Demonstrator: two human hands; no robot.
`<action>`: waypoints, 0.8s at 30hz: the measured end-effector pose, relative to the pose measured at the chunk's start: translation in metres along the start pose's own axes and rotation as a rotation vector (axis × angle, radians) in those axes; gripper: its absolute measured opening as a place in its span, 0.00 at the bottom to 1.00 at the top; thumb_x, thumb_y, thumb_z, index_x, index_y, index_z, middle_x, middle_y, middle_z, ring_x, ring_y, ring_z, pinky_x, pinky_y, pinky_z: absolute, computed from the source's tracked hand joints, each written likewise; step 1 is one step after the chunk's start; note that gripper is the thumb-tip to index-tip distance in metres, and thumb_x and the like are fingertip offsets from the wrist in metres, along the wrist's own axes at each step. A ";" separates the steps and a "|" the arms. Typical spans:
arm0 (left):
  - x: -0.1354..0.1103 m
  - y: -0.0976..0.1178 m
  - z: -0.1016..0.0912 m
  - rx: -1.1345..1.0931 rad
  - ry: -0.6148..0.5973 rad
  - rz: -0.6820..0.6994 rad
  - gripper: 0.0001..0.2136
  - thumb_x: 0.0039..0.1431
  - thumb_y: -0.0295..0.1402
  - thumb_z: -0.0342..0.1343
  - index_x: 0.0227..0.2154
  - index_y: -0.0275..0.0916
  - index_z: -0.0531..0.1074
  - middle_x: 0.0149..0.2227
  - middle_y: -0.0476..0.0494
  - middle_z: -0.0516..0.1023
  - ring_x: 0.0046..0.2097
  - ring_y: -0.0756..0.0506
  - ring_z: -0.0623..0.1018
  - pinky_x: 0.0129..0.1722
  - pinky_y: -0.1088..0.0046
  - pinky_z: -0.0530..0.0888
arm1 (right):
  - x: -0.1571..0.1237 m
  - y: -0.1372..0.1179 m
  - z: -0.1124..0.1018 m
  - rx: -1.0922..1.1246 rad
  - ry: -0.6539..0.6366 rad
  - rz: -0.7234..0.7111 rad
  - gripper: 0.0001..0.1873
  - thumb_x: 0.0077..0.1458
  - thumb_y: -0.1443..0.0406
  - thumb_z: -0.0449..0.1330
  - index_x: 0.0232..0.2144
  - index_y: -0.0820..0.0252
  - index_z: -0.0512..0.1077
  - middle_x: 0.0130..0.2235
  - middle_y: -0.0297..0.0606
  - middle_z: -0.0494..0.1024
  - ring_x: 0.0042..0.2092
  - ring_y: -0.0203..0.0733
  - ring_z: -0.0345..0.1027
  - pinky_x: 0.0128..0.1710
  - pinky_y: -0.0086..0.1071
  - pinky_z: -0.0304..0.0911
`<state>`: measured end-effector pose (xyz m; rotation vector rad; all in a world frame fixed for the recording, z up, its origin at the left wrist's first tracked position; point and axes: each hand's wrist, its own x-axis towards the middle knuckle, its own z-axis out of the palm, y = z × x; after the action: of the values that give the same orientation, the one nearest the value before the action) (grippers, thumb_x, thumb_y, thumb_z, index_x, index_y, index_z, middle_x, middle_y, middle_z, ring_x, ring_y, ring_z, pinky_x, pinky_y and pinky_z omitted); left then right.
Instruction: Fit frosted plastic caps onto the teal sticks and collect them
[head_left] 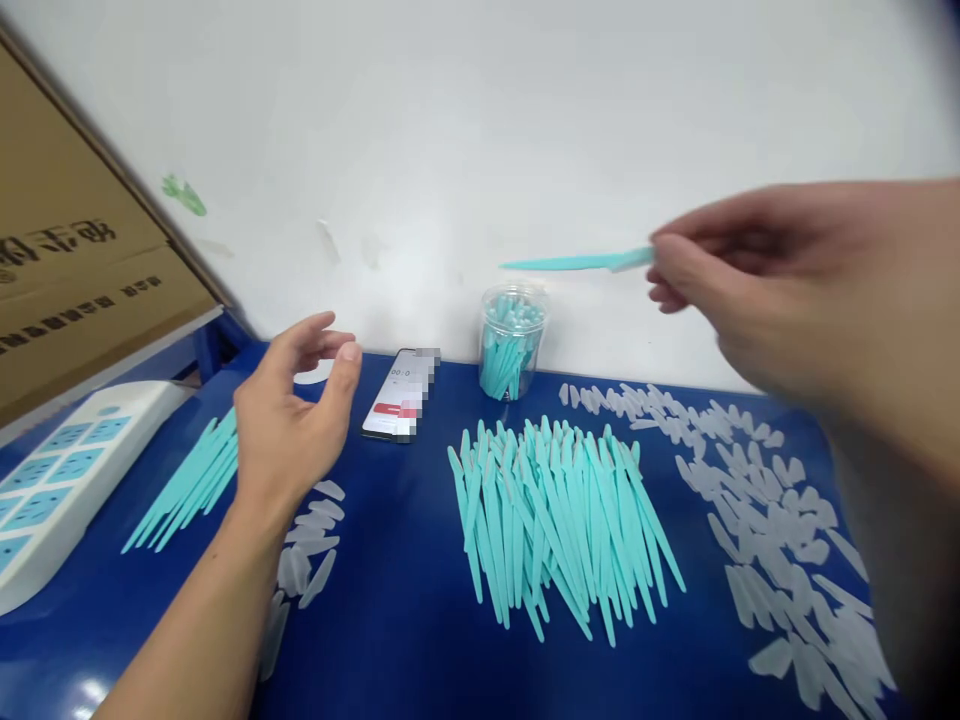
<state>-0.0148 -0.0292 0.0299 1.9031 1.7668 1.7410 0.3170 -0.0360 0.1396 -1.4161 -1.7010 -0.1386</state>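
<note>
Head view: right hand (757, 290) pinches a teal stick (570, 263) (airborne), left hand (289, 420) spread open.

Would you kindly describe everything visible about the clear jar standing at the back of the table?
The clear jar is a small round container, plastic by its look, with no lid on it. It stands upright on the blue table close to the white wall, behind the big heap of teal sticks and right of the phone. It is packed with teal sticks standing on end. Neither hand touches it.
</note>
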 end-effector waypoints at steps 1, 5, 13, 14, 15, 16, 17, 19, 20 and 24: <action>0.003 -0.005 -0.001 0.025 0.008 -0.006 0.18 0.69 0.45 0.62 0.57 0.46 0.79 0.47 0.43 0.87 0.51 0.40 0.84 0.58 0.57 0.76 | 0.019 -0.006 0.004 -0.078 -0.085 -0.019 0.08 0.60 0.66 0.66 0.35 0.59 0.86 0.27 0.36 0.83 0.32 0.39 0.79 0.32 0.34 0.68; 0.010 -0.021 -0.006 0.114 -0.019 -0.051 0.16 0.66 0.45 0.64 0.51 0.45 0.82 0.43 0.43 0.88 0.48 0.39 0.84 0.56 0.57 0.76 | 0.075 -0.027 0.033 -0.258 -0.596 0.041 0.25 0.59 0.57 0.56 0.34 0.72 0.85 0.27 0.34 0.82 0.39 0.46 0.82 0.31 0.39 0.58; 0.030 -0.051 -0.047 0.226 0.004 -0.182 0.17 0.64 0.48 0.64 0.44 0.40 0.86 0.37 0.44 0.88 0.38 0.40 0.82 0.39 0.65 0.76 | 0.118 -0.024 0.114 -0.311 -0.796 -0.168 0.14 0.53 0.60 0.74 0.28 0.69 0.84 0.31 0.37 0.83 0.44 0.54 0.84 0.43 0.43 0.75; 0.033 -0.057 -0.056 0.249 0.008 -0.190 0.17 0.65 0.48 0.64 0.43 0.39 0.86 0.36 0.44 0.88 0.37 0.41 0.82 0.37 0.66 0.75 | 0.118 -0.020 0.125 -0.304 -0.790 -0.212 0.15 0.54 0.60 0.74 0.27 0.69 0.84 0.32 0.37 0.83 0.45 0.55 0.83 0.46 0.46 0.75; 0.036 -0.063 -0.066 0.279 -0.001 -0.198 0.18 0.66 0.49 0.63 0.43 0.39 0.85 0.35 0.45 0.88 0.35 0.42 0.81 0.35 0.67 0.75 | 0.118 -0.015 0.134 -0.300 -0.774 -0.250 0.15 0.54 0.59 0.74 0.26 0.69 0.83 0.32 0.38 0.83 0.47 0.55 0.82 0.49 0.49 0.74; 0.038 -0.071 -0.076 0.317 -0.027 -0.207 0.18 0.66 0.50 0.63 0.42 0.38 0.85 0.33 0.46 0.87 0.33 0.42 0.81 0.33 0.68 0.74 | 0.117 -0.012 0.141 -0.298 -0.756 -0.276 0.16 0.54 0.59 0.74 0.24 0.68 0.82 0.33 0.38 0.83 0.48 0.56 0.81 0.51 0.52 0.72; 0.040 -0.078 -0.086 0.362 -0.070 -0.220 0.18 0.66 0.50 0.63 0.41 0.38 0.85 0.31 0.47 0.86 0.32 0.43 0.81 0.32 0.68 0.75 | 0.115 -0.009 0.146 -0.297 -0.740 -0.290 0.15 0.53 0.60 0.74 0.24 0.67 0.82 0.33 0.38 0.83 0.49 0.57 0.81 0.53 0.54 0.71; 0.042 -0.094 -0.106 0.474 -0.192 -0.257 0.17 0.68 0.48 0.63 0.41 0.36 0.83 0.33 0.47 0.84 0.33 0.44 0.81 0.34 0.68 0.78 | 0.109 -0.009 0.145 -0.290 -0.718 -0.293 0.12 0.54 0.63 0.74 0.25 0.66 0.82 0.33 0.39 0.84 0.50 0.57 0.79 0.55 0.56 0.69; 0.041 -0.102 -0.115 0.533 -0.257 -0.276 0.16 0.69 0.46 0.63 0.43 0.35 0.81 0.37 0.46 0.83 0.36 0.44 0.82 0.37 0.66 0.80 | 0.104 -0.012 0.140 -0.284 -0.704 -0.288 0.09 0.55 0.64 0.73 0.27 0.66 0.83 0.34 0.40 0.84 0.50 0.57 0.79 0.55 0.56 0.69; 0.031 -0.131 -0.136 0.707 -0.471 -0.311 0.15 0.71 0.40 0.62 0.54 0.37 0.76 0.52 0.40 0.80 0.49 0.40 0.82 0.48 0.59 0.82 | 0.057 -0.047 0.108 -0.205 -0.543 -0.294 0.10 0.64 0.67 0.65 0.44 0.64 0.84 0.37 0.46 0.84 0.48 0.56 0.78 0.54 0.55 0.70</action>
<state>-0.2055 -0.0445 0.0189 1.8461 2.4587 0.5245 0.2215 0.0533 0.1345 -1.4245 -2.3998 -0.0960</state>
